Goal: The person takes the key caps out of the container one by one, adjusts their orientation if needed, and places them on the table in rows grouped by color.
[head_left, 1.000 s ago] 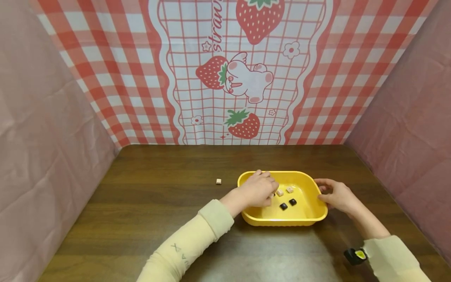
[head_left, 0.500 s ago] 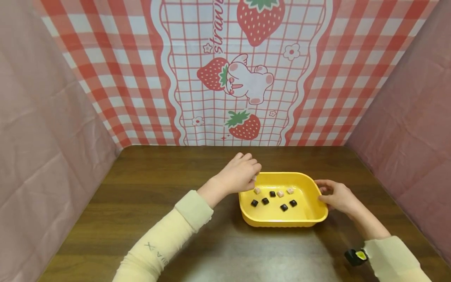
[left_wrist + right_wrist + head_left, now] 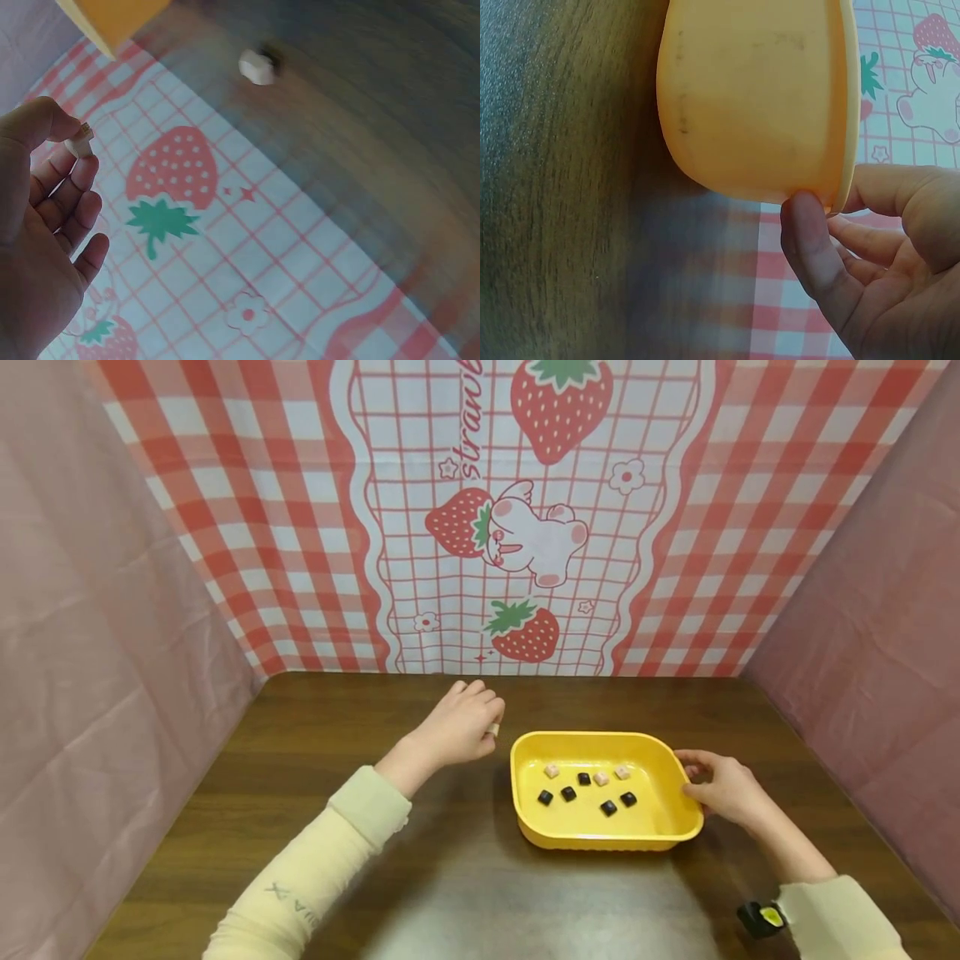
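Observation:
My left hand [image 3: 459, 724] is above the table left of the yellow tray. Between thumb and index finger it pinches a small cream square piece [image 3: 80, 141]; the other fingers are loosely bent. Another cream piece [image 3: 257, 67] lies on the table in the left wrist view, blurred; the hand hides it in the head view. The yellow tray [image 3: 600, 842] stands upright, holding 3 cream pieces [image 3: 601, 778] and several black square pieces [image 3: 608, 807], spread apart. My right hand [image 3: 727, 789] grips the tray's right end, its thumb [image 3: 810, 232] on the outer wall and index finger at the rim.
Dark wooden table [image 3: 480, 893] extends around the tray. A checked strawberry-print cloth [image 3: 300, 527] hangs behind it, and pink cloth walls [image 3: 112, 693] stand on both sides. A small black object with a yellow-green patch [image 3: 761, 919] is by the right sleeve.
My left hand has come up out of the tray and moved left over the table, carrying a cream piece. The right hand has stayed on the tray.

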Available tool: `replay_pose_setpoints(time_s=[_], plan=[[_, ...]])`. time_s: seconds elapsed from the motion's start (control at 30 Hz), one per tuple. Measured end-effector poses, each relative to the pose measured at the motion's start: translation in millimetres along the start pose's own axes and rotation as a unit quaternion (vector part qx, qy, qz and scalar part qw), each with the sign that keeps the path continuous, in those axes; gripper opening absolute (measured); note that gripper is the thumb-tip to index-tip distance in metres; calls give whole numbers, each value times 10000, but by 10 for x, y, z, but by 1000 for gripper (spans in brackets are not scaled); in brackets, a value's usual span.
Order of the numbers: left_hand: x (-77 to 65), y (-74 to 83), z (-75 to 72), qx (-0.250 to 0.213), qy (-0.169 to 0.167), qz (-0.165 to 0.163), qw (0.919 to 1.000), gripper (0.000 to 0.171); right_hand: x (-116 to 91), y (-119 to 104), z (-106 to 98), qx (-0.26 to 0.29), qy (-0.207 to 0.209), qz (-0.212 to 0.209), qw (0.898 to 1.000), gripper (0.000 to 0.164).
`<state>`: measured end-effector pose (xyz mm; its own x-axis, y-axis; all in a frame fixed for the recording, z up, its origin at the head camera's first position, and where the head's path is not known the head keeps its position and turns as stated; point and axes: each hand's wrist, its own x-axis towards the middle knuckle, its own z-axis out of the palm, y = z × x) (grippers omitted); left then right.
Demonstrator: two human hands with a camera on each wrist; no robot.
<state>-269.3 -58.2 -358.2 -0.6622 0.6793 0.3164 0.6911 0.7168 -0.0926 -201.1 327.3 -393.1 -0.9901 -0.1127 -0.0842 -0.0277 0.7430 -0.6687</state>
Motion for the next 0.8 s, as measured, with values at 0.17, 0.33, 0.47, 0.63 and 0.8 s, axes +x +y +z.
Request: replay_pose_setpoints(time_s=[0.17, 0.33, 0.47, 0.63, 0.8], plan=[[-118, -164, 100, -46, -193, -293, 9994, 16, -2, 3, 5, -79, 40, -52, 9999, 53], [-231, -314, 218, -60, -303, -564, 9979, 19, 11, 24, 4, -9, 33, -56, 10000, 54], [-296, -405, 329, -147, -307, -698, 9970, 21, 11, 28, -2, 127, -20, -28, 9999, 54], [-333, -470, 496, -358, -470, -854, 9946, 21, 9, 32, -5, 215, -122, 63, 9997, 54], [-325, -496, 666, -375, -754, -962, 9918, 20, 7, 45, 3, 292, -135, 101, 9994, 54]])
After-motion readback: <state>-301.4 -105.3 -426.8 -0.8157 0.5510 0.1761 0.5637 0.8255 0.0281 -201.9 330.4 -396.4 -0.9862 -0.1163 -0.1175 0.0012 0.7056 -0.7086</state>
